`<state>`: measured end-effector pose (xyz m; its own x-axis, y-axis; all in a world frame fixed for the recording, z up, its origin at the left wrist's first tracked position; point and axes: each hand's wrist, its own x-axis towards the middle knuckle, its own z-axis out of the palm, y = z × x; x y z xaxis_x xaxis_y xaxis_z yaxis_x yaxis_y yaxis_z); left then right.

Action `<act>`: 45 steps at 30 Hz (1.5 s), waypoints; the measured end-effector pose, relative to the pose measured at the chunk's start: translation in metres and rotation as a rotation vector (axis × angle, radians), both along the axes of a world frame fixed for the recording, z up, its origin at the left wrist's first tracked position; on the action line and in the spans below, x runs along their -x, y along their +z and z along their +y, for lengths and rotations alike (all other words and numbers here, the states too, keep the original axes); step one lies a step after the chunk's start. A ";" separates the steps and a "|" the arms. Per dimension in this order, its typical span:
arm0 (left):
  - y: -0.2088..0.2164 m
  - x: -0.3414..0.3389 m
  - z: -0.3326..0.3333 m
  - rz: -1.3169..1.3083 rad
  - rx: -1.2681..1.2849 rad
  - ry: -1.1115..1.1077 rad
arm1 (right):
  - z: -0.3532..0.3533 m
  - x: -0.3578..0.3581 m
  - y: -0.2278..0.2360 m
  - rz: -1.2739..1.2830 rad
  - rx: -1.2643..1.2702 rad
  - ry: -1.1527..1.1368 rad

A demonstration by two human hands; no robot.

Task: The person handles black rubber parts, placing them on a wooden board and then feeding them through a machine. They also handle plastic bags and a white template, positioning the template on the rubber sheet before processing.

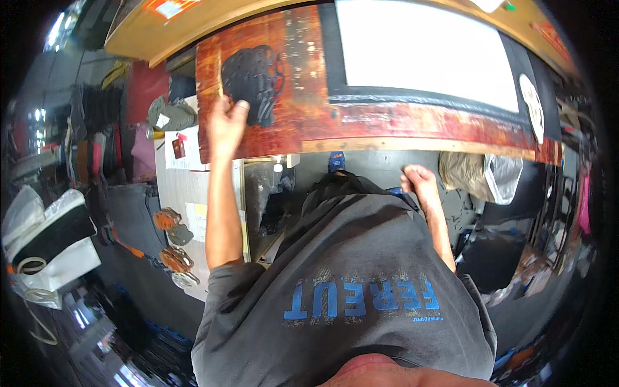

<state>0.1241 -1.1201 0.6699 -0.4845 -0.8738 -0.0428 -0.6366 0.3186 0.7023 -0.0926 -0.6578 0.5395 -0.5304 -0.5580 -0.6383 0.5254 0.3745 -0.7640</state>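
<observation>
My left hand (227,124) is at the left end of a worn red-brown board (300,122), fingers curled and thumb lifted apart from them. Right beside it lies a pile of black cut pieces (255,80) with rounded, notched outlines, close to the thumb. What the curled fingers hold, if anything, is hidden. Lower and to the right, my right hand (419,177) hangs in front of the board's near edge, its fingers folded in. Nothing shows sticking out of it, but its inside is out of sight.
A large white sheet (425,51) lies on black material at the board's right. A white oval template (531,106) rests at the right end. A side table (174,193) with papers and orange-brown shapes (171,219) stands left. A bag (474,177) is under the board's right.
</observation>
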 end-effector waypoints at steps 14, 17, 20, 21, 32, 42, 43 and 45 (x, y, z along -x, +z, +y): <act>-0.110 0.004 -0.085 0.043 -0.605 0.429 | -0.409 -0.043 0.027 -0.121 0.048 0.224; -0.101 0.009 -0.079 -0.163 -0.269 0.384 | -0.412 -0.044 0.019 -0.182 0.012 0.191; -0.084 0.020 -0.067 -0.227 -0.262 0.395 | -0.411 -0.037 0.014 -0.268 0.056 0.223; -0.079 0.024 -0.063 -0.182 -0.277 0.426 | -0.410 -0.035 0.012 -0.291 0.087 0.238; -0.060 0.025 -0.048 0.535 -1.182 0.575 | -0.390 0.007 0.020 -0.286 0.077 0.352; -0.054 0.008 0.016 0.825 -1.510 0.505 | -0.431 -0.008 0.022 -0.826 0.328 0.257; -0.058 0.006 0.015 0.826 -1.584 0.537 | -0.433 -0.010 0.021 -0.775 0.319 0.271; -0.057 -0.002 0.008 0.661 -1.571 0.406 | -0.432 -0.012 0.024 -0.701 0.291 0.319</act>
<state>0.1257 -1.1122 0.6126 -0.5481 -0.2601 -0.7950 -0.0020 -0.9500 0.3122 -0.0811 -1.0894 0.5634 0.1497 -0.8084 -0.5692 0.8183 0.4245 -0.3876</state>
